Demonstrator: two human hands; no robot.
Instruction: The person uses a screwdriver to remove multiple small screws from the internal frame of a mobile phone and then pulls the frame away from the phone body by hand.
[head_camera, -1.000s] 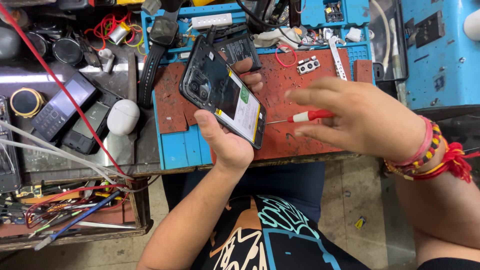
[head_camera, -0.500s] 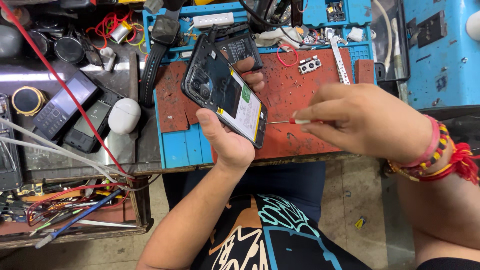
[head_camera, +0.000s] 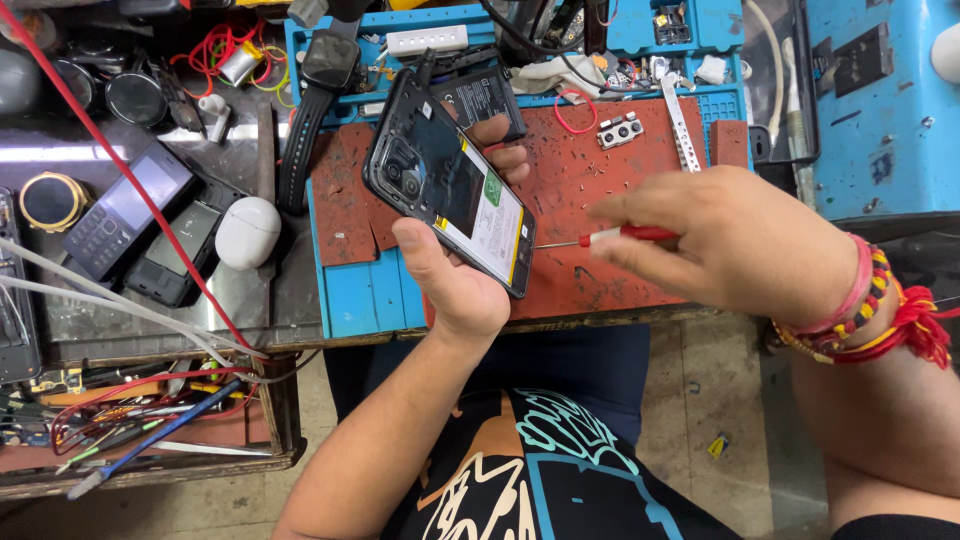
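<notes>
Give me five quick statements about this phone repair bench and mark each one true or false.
1. The left hand holds an opened phone. True.
2. The right hand holds a red-handled screwdriver. True.
3. The screwdriver tip points away from the phone. False: it points at the phone's edge.
4. The white earbud case lies on the red mat. False: it lies left of it, beside a keypad phone.
5. The right wrist is bare. False: it wears bracelets.

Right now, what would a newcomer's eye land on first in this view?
The opened phone at centre, its back off and insides bared, gripped in the left hand above the red mat. From the right, the right hand points a red-handled screwdriver at the phone's edge. Off left, a white earbud case lies among old handsets and wires.
</notes>
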